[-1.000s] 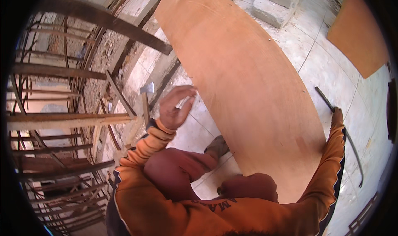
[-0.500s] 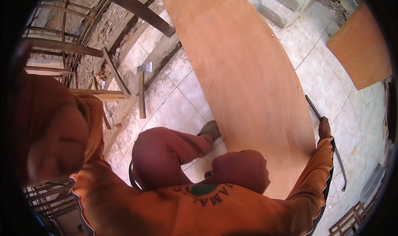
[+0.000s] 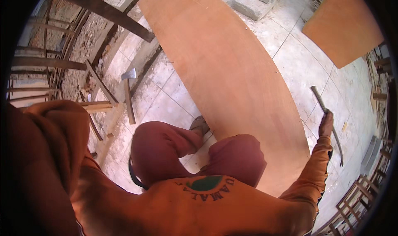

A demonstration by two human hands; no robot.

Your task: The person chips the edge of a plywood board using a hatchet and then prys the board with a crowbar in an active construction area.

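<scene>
My right hand (image 3: 326,124) is closed around the shaft of a dark crowbar (image 3: 318,98), off the right edge of a plywood sheet (image 3: 236,78). One end of the bar points up and away; the thinner, hooked end hangs below the hand. The long plywood sheet lies on the tiles, running under or beside my right knee. My left arm is raised close at the left edge in an orange sleeve (image 3: 58,124), and its hand does not show. A hatchet (image 3: 129,93) with a wooden handle lies on the tiles left of the sheet.
A second plywood piece (image 3: 344,28) sits at the upper right. Concrete blocks (image 3: 253,3) stand beyond the sheet. On the left are wooden beams (image 3: 103,12), a frame of bars and rubble. Grey blocks (image 3: 371,155) and wooden frames (image 3: 360,190) are at the right.
My right hand has lifted the crowbar off to the right, away from the plywood edge. The left arm has shifted, and the view has swung slightly right.
</scene>
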